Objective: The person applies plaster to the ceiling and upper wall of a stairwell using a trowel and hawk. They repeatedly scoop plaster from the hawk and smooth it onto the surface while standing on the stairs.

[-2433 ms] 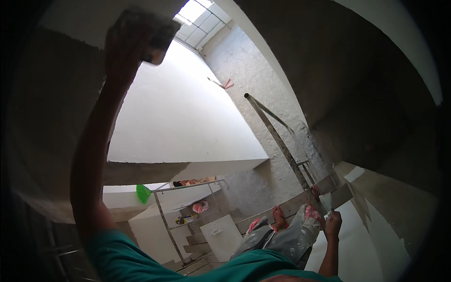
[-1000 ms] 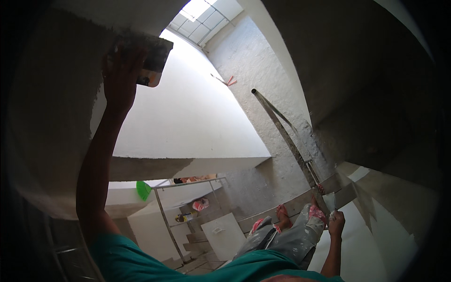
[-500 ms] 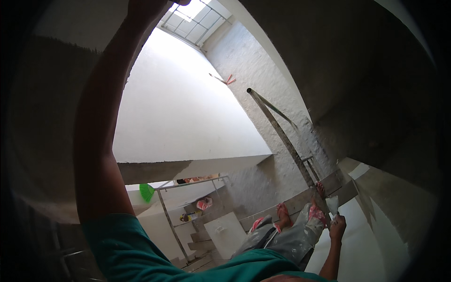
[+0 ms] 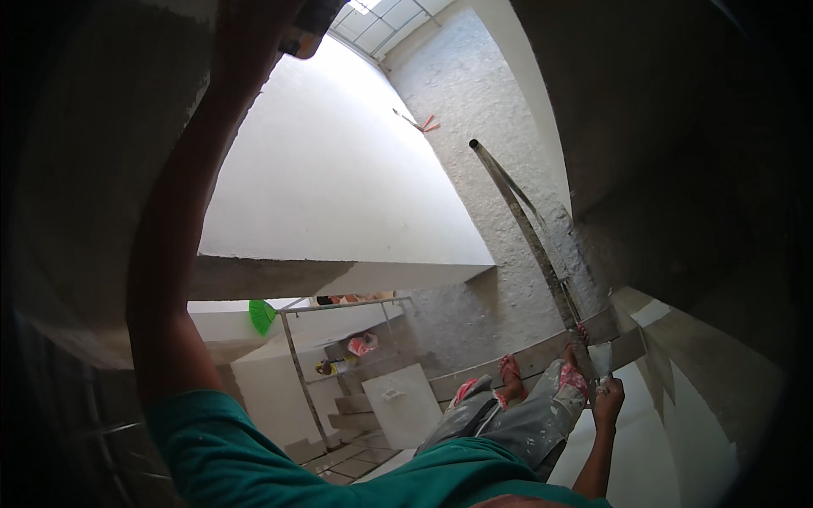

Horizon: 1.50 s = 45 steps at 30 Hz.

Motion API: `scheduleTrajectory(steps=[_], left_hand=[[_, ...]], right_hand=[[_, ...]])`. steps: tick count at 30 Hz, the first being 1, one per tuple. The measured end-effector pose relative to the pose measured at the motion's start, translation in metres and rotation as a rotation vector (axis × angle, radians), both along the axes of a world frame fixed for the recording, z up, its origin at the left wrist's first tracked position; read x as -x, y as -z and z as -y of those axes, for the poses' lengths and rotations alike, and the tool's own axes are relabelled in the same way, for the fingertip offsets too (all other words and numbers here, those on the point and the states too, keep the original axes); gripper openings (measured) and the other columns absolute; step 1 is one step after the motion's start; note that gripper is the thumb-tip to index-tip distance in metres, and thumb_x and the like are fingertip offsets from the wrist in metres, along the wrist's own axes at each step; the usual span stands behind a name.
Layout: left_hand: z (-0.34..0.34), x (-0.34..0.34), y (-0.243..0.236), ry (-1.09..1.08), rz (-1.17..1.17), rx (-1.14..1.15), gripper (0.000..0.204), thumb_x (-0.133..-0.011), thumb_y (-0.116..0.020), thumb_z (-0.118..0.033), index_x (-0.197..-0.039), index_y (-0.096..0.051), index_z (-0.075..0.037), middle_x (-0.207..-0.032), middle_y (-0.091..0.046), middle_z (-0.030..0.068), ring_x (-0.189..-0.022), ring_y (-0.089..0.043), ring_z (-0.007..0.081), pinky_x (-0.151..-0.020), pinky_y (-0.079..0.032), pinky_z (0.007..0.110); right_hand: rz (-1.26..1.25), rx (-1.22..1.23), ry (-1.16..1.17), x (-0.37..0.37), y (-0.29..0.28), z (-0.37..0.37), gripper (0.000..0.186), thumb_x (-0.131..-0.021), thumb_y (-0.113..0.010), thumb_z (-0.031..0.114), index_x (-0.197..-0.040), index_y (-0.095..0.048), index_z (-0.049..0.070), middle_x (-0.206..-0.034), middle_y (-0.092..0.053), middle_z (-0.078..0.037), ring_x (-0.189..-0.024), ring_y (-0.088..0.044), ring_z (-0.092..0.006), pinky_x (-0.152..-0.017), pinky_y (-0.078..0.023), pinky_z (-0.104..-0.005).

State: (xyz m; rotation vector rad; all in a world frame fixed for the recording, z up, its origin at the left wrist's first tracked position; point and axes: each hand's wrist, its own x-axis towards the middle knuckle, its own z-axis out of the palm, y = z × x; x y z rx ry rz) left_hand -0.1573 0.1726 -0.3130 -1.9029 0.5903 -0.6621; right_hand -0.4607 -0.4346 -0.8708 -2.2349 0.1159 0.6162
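Note:
My left arm stretches up to the top edge, where my left hand [image 4: 261,19] is partly cut off and in shadow. It is closed on a dark tool with a pale, rounded end [image 4: 301,42], whose kind I cannot make out. The tool is close to a rough-edged plastered surface [image 4: 102,169] above. Down at the lower right, beside my thigh, my right hand [image 4: 607,401] grips a putty knife [image 4: 600,359] by its handle. The broad, whitish blade points away from me.
I stand on narrow planks [image 4: 542,345], with a metal scaffold pole [image 4: 521,220] rising ahead. A white wall [image 4: 339,169] and a rough grey floor [image 4: 449,76] lie beyond. Lower left are a rail [image 4: 301,381], a green broom head [image 4: 262,317] and a white board [image 4: 402,406].
The view has shifted, and my left hand now shows more at the top edge, with the tool's pale end in sight. My right hand still holds the putty knife low.

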Motion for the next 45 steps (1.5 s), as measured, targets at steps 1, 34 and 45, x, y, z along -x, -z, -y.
scheduleTrajectory(steps=[1,34,45], left_hand=[[-0.012,0.025,-0.003,0.03,-0.076,0.104,0.063,-0.077,-0.065,-0.002,-0.135,-0.048,-0.021,-0.13,-0.055,0.0068,-0.121,-0.051,0.0297,-0.1,-0.04,0.047],[0.185,0.415,0.199,0.14,0.025,3.432,0.05,-0.076,-0.06,0.014,-0.122,-0.048,-0.002,-0.114,-0.057,0.0123,-0.104,-0.058,0.0246,-0.091,-0.048,0.039],[0.152,0.433,0.194,-0.184,-0.217,1.816,0.049,-0.073,-0.068,0.001,-0.121,-0.06,-0.004,-0.12,-0.062,0.0153,-0.116,-0.057,0.033,-0.099,-0.045,0.04]], right_hand=[[0.007,-0.019,-0.025,-0.001,0.001,-0.002,0.03,-0.074,-0.063,-0.008,-0.103,-0.06,-0.006,-0.093,-0.057,-0.017,-0.086,-0.059,-0.0339,-0.077,-0.049,-0.0404],[0.221,-0.539,-0.437,-0.029,-0.367,-0.224,0.042,-0.074,-0.076,0.01,-0.11,-0.063,-0.005,-0.079,-0.066,-0.016,-0.066,-0.058,-0.0102,-0.063,-0.049,-0.0296],[0.339,-0.403,-0.689,-0.04,-0.392,-0.234,0.052,-0.071,-0.076,0.0,-0.12,-0.06,-0.004,-0.095,-0.068,-0.013,-0.08,-0.058,-0.0082,-0.072,-0.051,-0.0254]])
